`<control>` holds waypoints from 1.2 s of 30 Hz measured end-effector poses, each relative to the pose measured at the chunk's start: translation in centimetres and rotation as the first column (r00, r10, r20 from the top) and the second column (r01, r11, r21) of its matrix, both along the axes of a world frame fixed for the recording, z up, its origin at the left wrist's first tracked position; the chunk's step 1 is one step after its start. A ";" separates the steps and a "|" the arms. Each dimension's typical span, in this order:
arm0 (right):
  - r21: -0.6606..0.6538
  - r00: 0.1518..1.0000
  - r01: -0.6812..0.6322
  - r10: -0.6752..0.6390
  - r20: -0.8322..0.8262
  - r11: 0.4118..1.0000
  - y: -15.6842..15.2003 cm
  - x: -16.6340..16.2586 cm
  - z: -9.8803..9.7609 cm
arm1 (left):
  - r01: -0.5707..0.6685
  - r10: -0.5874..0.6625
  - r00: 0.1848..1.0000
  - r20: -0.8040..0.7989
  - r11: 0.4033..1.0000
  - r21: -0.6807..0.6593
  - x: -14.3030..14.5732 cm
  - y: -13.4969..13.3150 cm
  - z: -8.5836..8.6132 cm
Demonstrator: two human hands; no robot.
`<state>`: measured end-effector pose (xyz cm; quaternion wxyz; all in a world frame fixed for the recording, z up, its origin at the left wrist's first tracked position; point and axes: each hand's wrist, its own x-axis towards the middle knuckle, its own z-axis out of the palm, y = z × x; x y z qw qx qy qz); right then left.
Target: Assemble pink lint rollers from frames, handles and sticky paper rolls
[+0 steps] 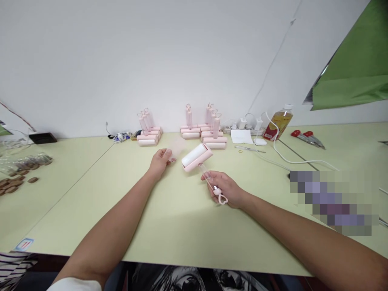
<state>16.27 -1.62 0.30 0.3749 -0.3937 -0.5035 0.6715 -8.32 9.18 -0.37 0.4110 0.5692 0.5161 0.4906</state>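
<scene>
A pale yellow-green surface (182, 234) with thin seams spreads out before a white wall (121, 52), and a green cloth (348, 76) hangs at the upper right. Three groups of standing rollers (214, 140) line the back, heads lying flat and clear handles pointing upward, tipped with pink loops. Clear bags (33, 161) at the far left hold contents too unclear to name, beside loose brown pieces (12, 184). Raised over the middle of the surface is the held roller (197, 157): its head points away towards the wall, the head's long axis slanting from near left to far right, while the handle runs back towards the person and to the right, ending in a heart-shaped loop. The right hand (226, 188) has its fingers wrapped around that handle. Near the wall on the right, a white-capped bottle (279, 123) contains amber liquid; its red and yellow label carries print too small to read. The left hand (160, 163) pinches a pale translucent piece (177, 145) between thumb and fingers, just left of the roller head and apart from it. A blue-edged tag (24, 244) at the near left corner bears red strokes that cannot be read surely. Smallest is a yellow ring (240, 151) near the standing rollers.
</scene>
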 end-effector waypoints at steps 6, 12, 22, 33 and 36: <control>0.006 1.000 -0.005 0.005 0.014 1.000 0.0 0.0 0.0 | 0.312 -0.294 0.903 0.314 0.950 -0.009 1.4 -1.6 0.2; -0.022 0.998 -0.053 0.054 0.044 0.998 0.0 0.2 -0.1 | 0.313 -0.299 0.898 0.322 0.950 0.011 2.0 -2.1 0.3; -0.023 0.994 -0.084 0.086 0.074 0.996 0.1 0.1 0.1 | 0.323 -0.306 0.887 0.346 0.946 0.009 1.9 -2.3 0.7; -0.003 0.992 -0.090 0.090 0.092 0.996 0.0 0.2 -0.2 | 0.386 -0.382 0.872 0.307 0.921 0.050 1.6 -2.4 0.6; -0.010 0.992 -0.095 0.095 0.088 0.995 -0.1 0.3 -0.1 | 0.408 -0.405 0.864 0.299 0.911 0.055 1.6 -2.6 1.0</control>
